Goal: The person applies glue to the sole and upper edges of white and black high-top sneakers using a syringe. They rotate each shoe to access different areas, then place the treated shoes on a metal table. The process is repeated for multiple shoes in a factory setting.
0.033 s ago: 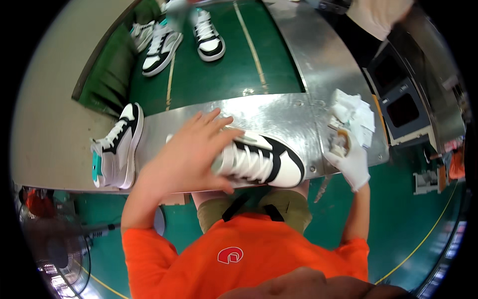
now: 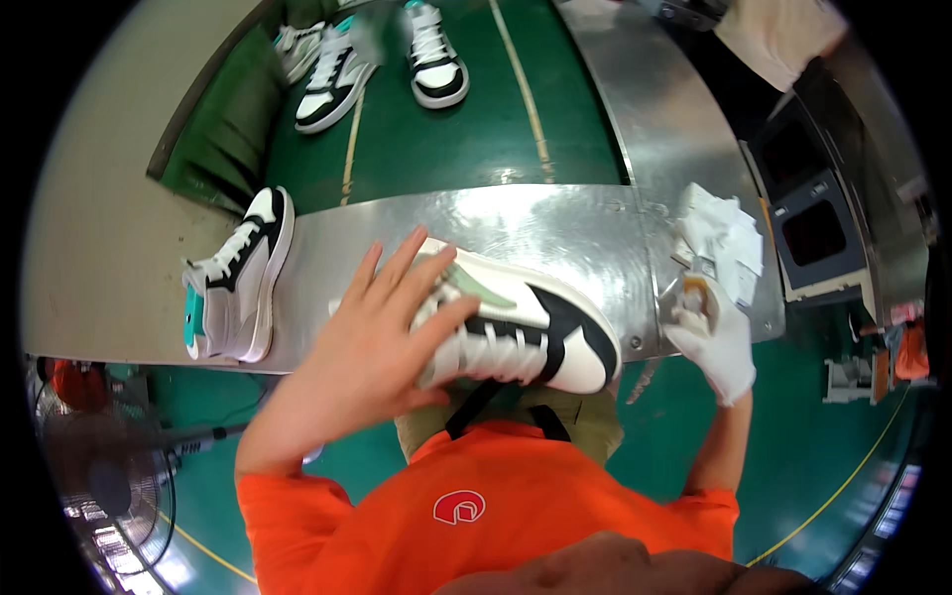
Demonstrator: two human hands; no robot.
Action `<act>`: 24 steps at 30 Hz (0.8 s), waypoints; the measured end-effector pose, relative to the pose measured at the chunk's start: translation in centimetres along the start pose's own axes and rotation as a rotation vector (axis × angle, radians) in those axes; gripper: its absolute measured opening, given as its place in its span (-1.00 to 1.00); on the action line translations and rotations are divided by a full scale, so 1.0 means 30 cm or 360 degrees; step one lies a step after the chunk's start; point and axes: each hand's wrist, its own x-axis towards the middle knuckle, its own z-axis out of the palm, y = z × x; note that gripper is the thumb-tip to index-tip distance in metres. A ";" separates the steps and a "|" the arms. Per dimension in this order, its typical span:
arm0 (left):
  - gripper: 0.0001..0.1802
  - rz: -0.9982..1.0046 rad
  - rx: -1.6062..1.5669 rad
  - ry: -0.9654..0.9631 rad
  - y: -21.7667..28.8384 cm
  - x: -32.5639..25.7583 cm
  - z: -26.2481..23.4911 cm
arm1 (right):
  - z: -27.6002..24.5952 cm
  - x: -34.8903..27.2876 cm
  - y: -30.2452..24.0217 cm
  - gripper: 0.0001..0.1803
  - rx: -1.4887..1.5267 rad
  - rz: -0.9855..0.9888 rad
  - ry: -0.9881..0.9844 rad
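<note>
A white, black and pale green sneaker [image 2: 585, 342] with white laces lies on the metal bench top, toe to the right, tipped so its side panel faces up. My bare left hand [image 2: 382, 327] grips its heel and ankle end, fingers spread over the side and thumb nearer me; the hand hides the collar. My right hand [image 2: 716, 342], in a white glove, is curled at the bench's right end beside crumpled white papers [image 2: 719, 238]. Something small and brownish shows between its fingers, too unclear to name. A thin, see-through strip [image 2: 643, 380] hangs just below it.
Another sneaker [image 2: 243, 278] with a teal heel lies at the bench's left. Several sneakers [image 2: 436, 74] sit on the green belt [image 2: 446, 149] beyond. A blurred grey shape [image 2: 380, 35] is above them. Another person's sleeve [image 2: 778, 40] shows far right, a fan [image 2: 114, 486] lower left.
The sneaker has rolled toward me under my left hand, showing more of its side panel. My left hand has shifted slightly with it. My gloved right hand remains beside the papers.
</note>
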 end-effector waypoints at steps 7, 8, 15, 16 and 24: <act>-0.66 0.0136 0.0116 0.0653 -0.011 -0.216 0.214 | 0.074 0.008 -0.192 0.07 0.1307 -0.0141 -0.0969; -0.68 0.0158 0.0133 0.0687 -0.009 -0.222 0.229 | 0.099 0.023 -0.209 0.17 0.1426 -0.0185 -0.1062; -0.80 0.0023 0.0134 0.0892 -0.005 -0.181 0.290 | 0.213 0.101 -0.228 0.40 0.1621 -0.0162 -0.1431; -0.81 -0.0032 0.0122 0.0910 -0.008 -0.180 0.289 | 0.212 0.101 -0.225 0.39 0.1623 -0.0165 -0.1435; -0.77 0.0031 0.0179 0.0936 -0.047 -0.189 0.320 | 0.205 0.110 -0.241 0.36 0.1552 -0.0137 -0.1431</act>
